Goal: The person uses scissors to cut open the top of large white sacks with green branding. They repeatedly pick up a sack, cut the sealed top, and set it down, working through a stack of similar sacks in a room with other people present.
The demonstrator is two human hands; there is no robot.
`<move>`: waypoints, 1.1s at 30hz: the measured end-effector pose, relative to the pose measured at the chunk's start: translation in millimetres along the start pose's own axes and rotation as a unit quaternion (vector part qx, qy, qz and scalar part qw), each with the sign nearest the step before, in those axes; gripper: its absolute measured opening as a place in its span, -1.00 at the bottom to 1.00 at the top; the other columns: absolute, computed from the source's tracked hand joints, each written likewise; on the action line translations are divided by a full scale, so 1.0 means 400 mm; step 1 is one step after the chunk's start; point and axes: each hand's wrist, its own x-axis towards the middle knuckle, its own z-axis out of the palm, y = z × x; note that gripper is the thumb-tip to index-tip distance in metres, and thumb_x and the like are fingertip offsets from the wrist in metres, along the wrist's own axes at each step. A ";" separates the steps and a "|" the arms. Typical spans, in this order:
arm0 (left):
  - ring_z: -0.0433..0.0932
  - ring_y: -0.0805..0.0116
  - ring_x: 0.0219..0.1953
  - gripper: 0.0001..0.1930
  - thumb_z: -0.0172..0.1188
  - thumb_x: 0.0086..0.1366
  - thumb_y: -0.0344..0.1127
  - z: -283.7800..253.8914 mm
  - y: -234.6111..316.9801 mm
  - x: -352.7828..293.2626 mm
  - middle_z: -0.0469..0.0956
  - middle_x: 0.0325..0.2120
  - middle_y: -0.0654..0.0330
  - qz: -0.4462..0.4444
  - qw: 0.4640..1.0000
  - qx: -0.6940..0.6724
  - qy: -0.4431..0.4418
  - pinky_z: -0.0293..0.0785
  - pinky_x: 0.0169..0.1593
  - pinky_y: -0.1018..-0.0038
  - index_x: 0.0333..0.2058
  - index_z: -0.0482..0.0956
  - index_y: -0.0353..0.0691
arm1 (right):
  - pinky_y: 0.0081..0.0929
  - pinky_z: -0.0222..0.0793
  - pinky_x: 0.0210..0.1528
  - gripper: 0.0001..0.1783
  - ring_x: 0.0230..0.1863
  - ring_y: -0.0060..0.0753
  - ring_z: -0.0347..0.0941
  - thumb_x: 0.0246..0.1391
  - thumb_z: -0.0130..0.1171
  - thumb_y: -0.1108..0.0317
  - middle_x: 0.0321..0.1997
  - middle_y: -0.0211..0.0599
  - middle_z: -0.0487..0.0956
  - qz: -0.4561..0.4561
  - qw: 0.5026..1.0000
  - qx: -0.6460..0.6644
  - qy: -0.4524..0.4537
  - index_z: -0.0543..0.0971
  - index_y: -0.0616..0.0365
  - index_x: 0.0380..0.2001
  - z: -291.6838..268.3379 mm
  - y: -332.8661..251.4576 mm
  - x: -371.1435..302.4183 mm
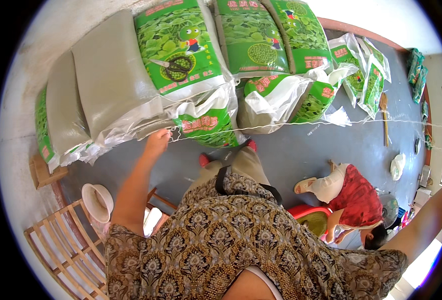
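One pale basin [99,204] sits at eight o'clock, and near nine our left hand [159,140] pinches a white string [311,123] that runs across to three o'clock. We see scissors [177,68] on a green sack [173,37] at eleven, then a co-worker [357,196] at four; our right forearm [427,220] leaves view near three, so we cannot tell that hand's state.

The right forearm [426,220] runs out at the right edge — its hand (grip and all) cut off.
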 end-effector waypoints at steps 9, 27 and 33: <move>0.41 0.31 -0.58 -0.84 -0.08 0.11 -0.36 0.346 0.235 0.022 0.42 -0.62 0.15 0.180 0.981 0.070 -0.004 0.34 -0.47 0.44 -0.37 0.45 -0.23 | -0.43 0.17 -0.07 -0.73 -0.06 -0.35 0.26 -0.07 -0.02 0.40 -0.06 -0.26 0.33 -0.582 0.606 0.408 -0.357 0.36 0.16 -0.22 0.369 -0.977 -0.691; 0.31 0.12 -0.09 -0.69 0.01 -0.04 -0.44 0.362 0.289 -0.133 0.32 -0.11 0.09 0.188 0.941 0.270 0.079 0.26 -0.05 0.36 -0.23 0.39 -0.24 | -0.53 0.28 -0.38 -0.76 -0.46 -0.49 0.30 -0.03 -0.15 0.30 -0.49 -0.40 0.38 -0.238 0.948 0.174 -0.121 0.43 0.18 -0.36 0.812 -0.507 0.143; 0.34 0.11 -0.13 -0.68 0.06 -0.04 -0.40 0.321 0.009 -0.152 0.37 -0.17 0.04 -0.073 0.965 0.218 0.125 0.25 -0.05 0.37 -0.23 0.38 -0.28 | -0.48 0.33 -0.46 -0.70 -0.48 -0.39 0.38 -0.16 0.00 0.20 -0.54 -0.33 0.39 0.024 0.959 0.018 -0.281 0.41 0.17 -0.37 0.708 -0.038 0.180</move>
